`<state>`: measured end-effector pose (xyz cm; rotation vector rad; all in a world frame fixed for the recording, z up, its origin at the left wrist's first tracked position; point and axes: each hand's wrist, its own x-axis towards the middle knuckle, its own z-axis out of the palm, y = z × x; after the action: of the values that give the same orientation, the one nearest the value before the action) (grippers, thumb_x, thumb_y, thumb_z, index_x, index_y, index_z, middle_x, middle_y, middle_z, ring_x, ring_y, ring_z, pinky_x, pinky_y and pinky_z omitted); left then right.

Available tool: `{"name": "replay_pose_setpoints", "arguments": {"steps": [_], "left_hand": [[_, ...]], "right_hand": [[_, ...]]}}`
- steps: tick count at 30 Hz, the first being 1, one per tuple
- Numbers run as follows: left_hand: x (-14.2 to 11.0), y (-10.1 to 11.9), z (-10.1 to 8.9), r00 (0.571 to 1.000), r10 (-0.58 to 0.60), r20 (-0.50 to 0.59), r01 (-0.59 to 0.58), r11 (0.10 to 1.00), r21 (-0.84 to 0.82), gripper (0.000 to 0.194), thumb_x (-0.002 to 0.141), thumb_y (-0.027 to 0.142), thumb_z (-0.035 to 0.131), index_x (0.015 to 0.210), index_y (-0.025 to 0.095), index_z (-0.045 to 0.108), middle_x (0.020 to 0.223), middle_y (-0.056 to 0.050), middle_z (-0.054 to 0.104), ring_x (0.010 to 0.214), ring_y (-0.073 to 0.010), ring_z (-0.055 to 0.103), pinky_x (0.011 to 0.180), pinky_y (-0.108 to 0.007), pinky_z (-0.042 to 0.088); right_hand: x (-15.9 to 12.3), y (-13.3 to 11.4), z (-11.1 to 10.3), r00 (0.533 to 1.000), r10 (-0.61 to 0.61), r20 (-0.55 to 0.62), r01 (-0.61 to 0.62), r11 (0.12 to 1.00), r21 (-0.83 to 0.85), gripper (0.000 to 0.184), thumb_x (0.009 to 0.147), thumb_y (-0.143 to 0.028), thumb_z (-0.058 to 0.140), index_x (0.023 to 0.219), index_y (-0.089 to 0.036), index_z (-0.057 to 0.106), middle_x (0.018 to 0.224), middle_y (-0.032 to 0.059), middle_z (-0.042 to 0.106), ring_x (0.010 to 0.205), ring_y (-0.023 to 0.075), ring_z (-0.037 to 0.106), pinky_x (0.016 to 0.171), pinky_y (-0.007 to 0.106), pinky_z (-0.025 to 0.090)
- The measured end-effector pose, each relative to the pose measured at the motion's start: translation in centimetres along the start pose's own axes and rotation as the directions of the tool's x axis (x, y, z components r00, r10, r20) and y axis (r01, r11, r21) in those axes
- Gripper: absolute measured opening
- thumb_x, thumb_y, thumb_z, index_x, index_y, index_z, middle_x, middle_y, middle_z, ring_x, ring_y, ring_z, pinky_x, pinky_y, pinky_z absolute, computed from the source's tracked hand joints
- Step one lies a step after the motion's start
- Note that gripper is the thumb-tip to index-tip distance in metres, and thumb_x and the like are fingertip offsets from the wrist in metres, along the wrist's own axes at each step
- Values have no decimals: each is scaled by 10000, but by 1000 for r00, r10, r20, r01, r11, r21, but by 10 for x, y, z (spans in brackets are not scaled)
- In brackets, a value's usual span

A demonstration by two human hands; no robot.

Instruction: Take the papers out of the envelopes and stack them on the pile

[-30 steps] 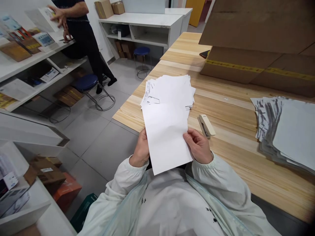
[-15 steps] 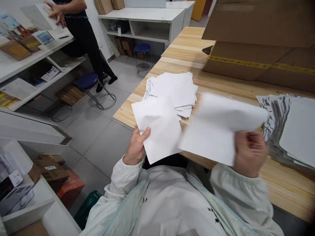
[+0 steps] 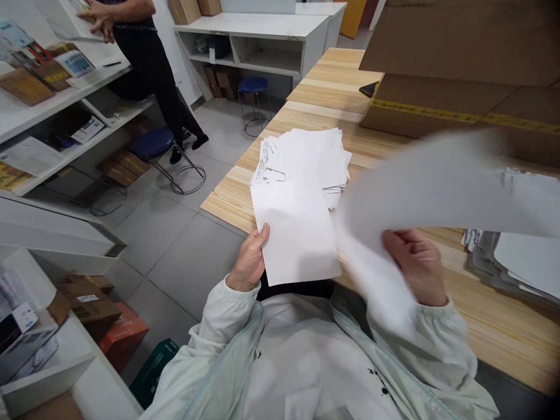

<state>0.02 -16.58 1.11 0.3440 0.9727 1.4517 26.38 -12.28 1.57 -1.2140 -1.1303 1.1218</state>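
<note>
My left hand [image 3: 250,261] grips the left edge of a white sheet [image 3: 297,233] held up in front of my chest. My right hand [image 3: 415,265] is closed on a second white sheet [image 3: 441,186], which is smeared by motion and sweeps out to the right over the table. Behind the held sheet lies a loose pile of white papers [image 3: 306,157] on the wooden table [image 3: 394,151]. A second pile of printed papers [image 3: 511,256] lies at the right, partly hidden by the moving sheet.
Large cardboard boxes [image 3: 459,76] stand at the back of the table. Another person [image 3: 140,52] stands at white shelves [image 3: 52,111] on the left, handling papers. Blue stools [image 3: 153,146] stand on the grey floor. More boxes [image 3: 87,303] sit low on the left.
My right hand has pulled one sheet away from the one in my left hand and swung it to the right; it is now raised and blurred. The stapler is now hidden behind it.
</note>
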Motion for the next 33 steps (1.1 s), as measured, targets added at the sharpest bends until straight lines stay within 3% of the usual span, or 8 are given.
{"name": "replay_pose_setpoints", "arguments": {"steps": [3, 10, 15, 18, 21, 24, 28, 33], "left_hand": [[-1, -7, 1, 1000, -3, 14, 2, 1000, 31, 446, 778, 477, 797, 1073, 147, 743, 1111, -107, 775, 1229, -289, 649, 1130, -400, 469], [-3, -15, 1, 994, -24, 104, 16, 997, 80, 488, 819, 560, 726, 1091, 156, 744, 1069, -114, 782, 1130, -289, 699, 1052, -407, 518], [-6, -10, 7, 981, 39, 188, -81, 972, 220, 462, 795, 564, 744, 1053, 182, 765, 980, -84, 787, 995, -270, 726, 900, -378, 574], [-8, 4, 17, 945, 129, 302, -237, 905, 354, 435, 788, 594, 728, 965, 201, 791, 928, -54, 779, 908, -251, 714, 835, -356, 567], [-7, 18, 29, 864, 243, 441, -447, 774, 449, 378, 836, 570, 685, 918, 219, 799, 877, -25, 767, 894, -244, 695, 869, -360, 547], [-3, 25, 40, 807, 295, 512, -539, 722, 433, 321, 886, 500, 654, 975, 225, 794, 960, -44, 766, 991, -267, 684, 927, -379, 525], [6, 18, 41, 839, 289, 461, -484, 784, 390, 321, 816, 492, 741, 953, 207, 793, 990, -90, 758, 988, -269, 676, 909, -361, 508], [15, 3, 33, 878, 324, 352, -460, 772, 438, 321, 757, 503, 791, 891, 212, 778, 898, -45, 745, 903, -233, 657, 866, -340, 500]], "right_hand": [[-9, 9, 24, 997, 78, 2, -78, 997, -9, 284, 671, -407, 857, 811, -197, 728, 599, -14, 664, 455, 91, 526, 388, 200, 391], [-19, 20, 39, 987, 49, 155, -40, 997, -62, 261, 765, -405, 785, 927, -202, 767, 705, 15, 710, 554, 108, 581, 478, 217, 440], [-13, 22, 38, 991, -135, 12, 135, 991, -21, 443, 685, -344, 860, 1095, -251, 719, 947, 22, 718, 780, 137, 643, 681, 257, 530], [-6, 13, 36, 980, -184, 76, 180, 982, 61, 414, 654, -368, 881, 1023, -257, 730, 1018, 38, 737, 935, 198, 674, 830, 341, 556], [-3, 0, 37, 965, -254, 58, 250, 966, 71, 214, 697, -388, 855, 809, -247, 740, 831, 19, 742, 811, 204, 677, 820, 392, 561], [0, -7, 39, 930, -367, 21, 366, 929, 45, 159, 727, -353, 839, 779, -247, 732, 780, 13, 724, 766, 201, 663, 782, 395, 558], [3, 2, 40, 927, -355, 117, 353, 935, 37, 120, 785, -333, 798, 805, -236, 730, 839, 38, 730, 817, 209, 675, 786, 387, 556], [3, 18, 42, 967, -250, 54, 248, 968, 46, 247, 715, -417, 839, 856, -235, 751, 884, 45, 759, 867, 240, 701, 838, 424, 572]]}}
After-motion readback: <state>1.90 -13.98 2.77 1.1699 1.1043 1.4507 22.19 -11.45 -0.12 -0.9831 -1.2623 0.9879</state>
